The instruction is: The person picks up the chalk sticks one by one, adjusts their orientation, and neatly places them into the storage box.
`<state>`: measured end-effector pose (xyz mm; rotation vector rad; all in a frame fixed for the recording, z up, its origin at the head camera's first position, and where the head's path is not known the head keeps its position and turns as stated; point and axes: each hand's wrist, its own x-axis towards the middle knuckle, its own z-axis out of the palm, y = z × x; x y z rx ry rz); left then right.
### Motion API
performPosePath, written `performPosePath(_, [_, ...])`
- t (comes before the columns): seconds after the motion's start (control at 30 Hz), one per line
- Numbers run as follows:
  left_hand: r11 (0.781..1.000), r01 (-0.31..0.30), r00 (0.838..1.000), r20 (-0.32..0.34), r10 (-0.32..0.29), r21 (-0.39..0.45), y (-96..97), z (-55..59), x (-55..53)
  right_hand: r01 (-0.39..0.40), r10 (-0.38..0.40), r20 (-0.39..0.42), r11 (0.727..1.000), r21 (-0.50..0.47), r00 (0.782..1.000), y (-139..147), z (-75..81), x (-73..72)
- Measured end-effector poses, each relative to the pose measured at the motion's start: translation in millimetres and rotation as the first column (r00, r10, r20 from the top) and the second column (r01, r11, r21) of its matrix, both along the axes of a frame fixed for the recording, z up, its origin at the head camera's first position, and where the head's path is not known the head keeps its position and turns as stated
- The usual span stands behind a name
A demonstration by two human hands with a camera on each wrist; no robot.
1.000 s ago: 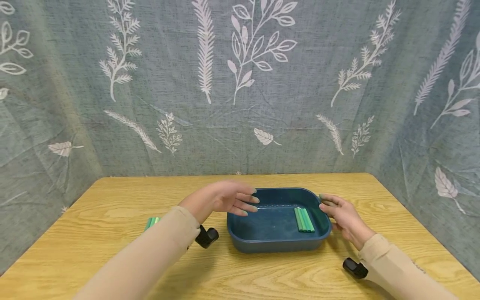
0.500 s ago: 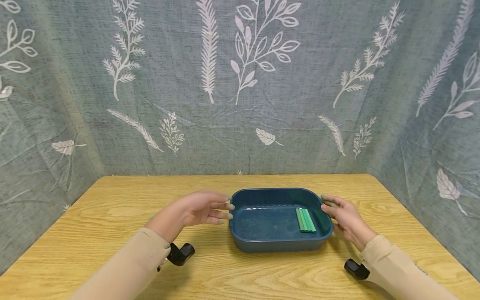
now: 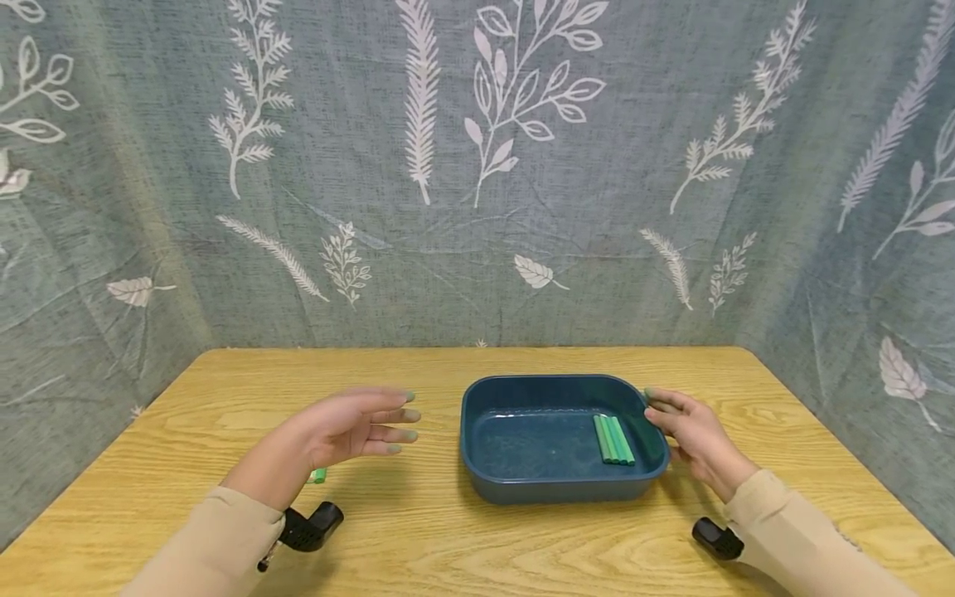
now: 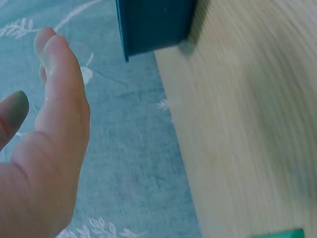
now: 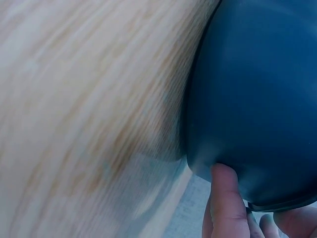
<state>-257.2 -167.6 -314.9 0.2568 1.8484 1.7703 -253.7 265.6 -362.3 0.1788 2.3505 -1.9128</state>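
Note:
A dark blue plastic tub point(image 3: 563, 491) stands on the table, with several green sticks point(image 3: 614, 439) side by side near its right end. At that end my right hand point(image 3: 697, 435) holds the rim; in the right wrist view a finger point(image 5: 228, 198) lies against the outer wall and the thumb point(image 5: 297, 222) is at the rim. My left hand point(image 3: 351, 427) is in the air left of the tub, fingers straight and holding nothing. Below it, more green sticks point(image 3: 318, 475) lie mostly hidden by the hand; a green end point(image 4: 285, 234) shows in the left wrist view.
The wooden table point(image 3: 448, 551) has a patterned grey-blue cloth point(image 3: 448, 274) hanging behind it and at both sides. Black wrist cameras point(image 3: 321, 526) sit below the sleeve cuffs.
My left hand has moved left, from over the tub's left end to beside it. The right hand stays at the rim, and the sticks in the tub have not moved within it.

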Motion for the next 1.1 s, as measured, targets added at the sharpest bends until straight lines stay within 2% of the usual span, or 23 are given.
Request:
performPosePath(0.47, [1.0,-0.031,0.999,0.03,0.031,-0.001,-45.8,-14.6,4.7,0.009,-0.009,-0.003,1.0,-0.017,1.0,1.7,-0.7,-0.9])
performPosePath(0.63, [0.998,-0.044,0.999,0.024,0.045,-0.039,-60.5,-18.3,4.8,0.003,-0.003,-0.005,1.0,-0.011,1.0,0.9,-1.0,-0.9])
performPosePath(0.87, [0.992,-0.098,0.995,0.003,0.099,-0.075,-75.8,-24.6,1.8,0.005,-0.005,-0.004,1.0,-0.007,1.0,-0.2,-1.1,0.1])
performPosePath(1.1, [0.977,-0.121,0.993,-0.039,0.115,-0.174,-94.8,-28.8,-4.4,0.003,-0.003,-0.01,1.0,-0.004,1.0,0.3,-1.8,0.1])
